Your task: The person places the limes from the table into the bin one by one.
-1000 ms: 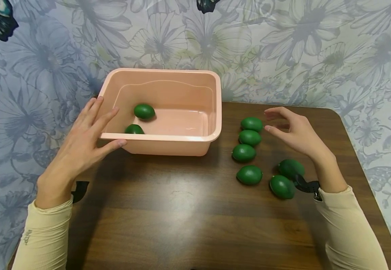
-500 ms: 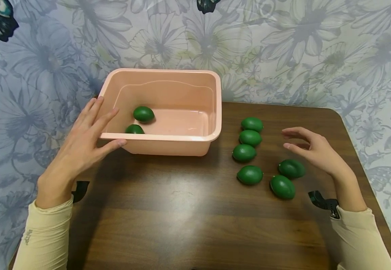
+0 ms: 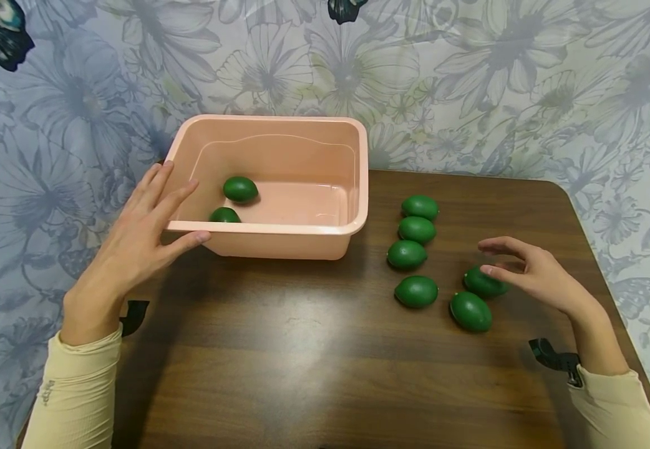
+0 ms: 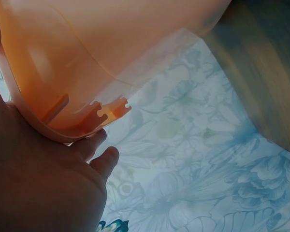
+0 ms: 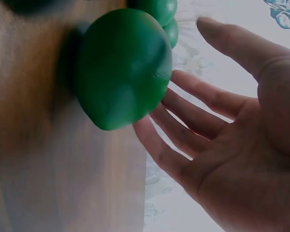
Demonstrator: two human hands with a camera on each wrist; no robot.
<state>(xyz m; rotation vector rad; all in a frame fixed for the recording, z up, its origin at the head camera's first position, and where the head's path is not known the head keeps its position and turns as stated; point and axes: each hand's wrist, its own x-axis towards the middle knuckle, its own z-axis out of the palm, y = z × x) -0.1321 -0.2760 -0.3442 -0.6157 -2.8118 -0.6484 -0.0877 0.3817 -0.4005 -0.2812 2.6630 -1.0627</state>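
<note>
My left hand (image 3: 131, 240) rests on the left end of a peach plastic bin (image 3: 280, 245), fingers spread over its rim, thumb along the front edge. In the left wrist view that hand (image 4: 48, 169) lies against the bin's rim. Inside the bin are two green limes, one whole (image 3: 240, 189), the other (image 3: 224, 215) partly hidden by the front wall. My right hand (image 3: 544, 280) hovers at the rear lime (image 3: 482, 284) of the right-hand pair, overlapping it. In the right wrist view, its fingers reach out behind a large-looking lime (image 5: 125, 72), thumb apart.
A column of several limes (image 3: 406, 255) stands right of the bin on the brown wooden table (image 3: 302, 374). Another lime (image 3: 470, 312) lies just in front of the right-hand pair's rear one. A flower-patterned covering (image 3: 504, 81) fills the back and left.
My right hand has moved right and toward the front, from beside the column's far lime to over the right-hand pair's rear lime. The left hand and bin stay put.
</note>
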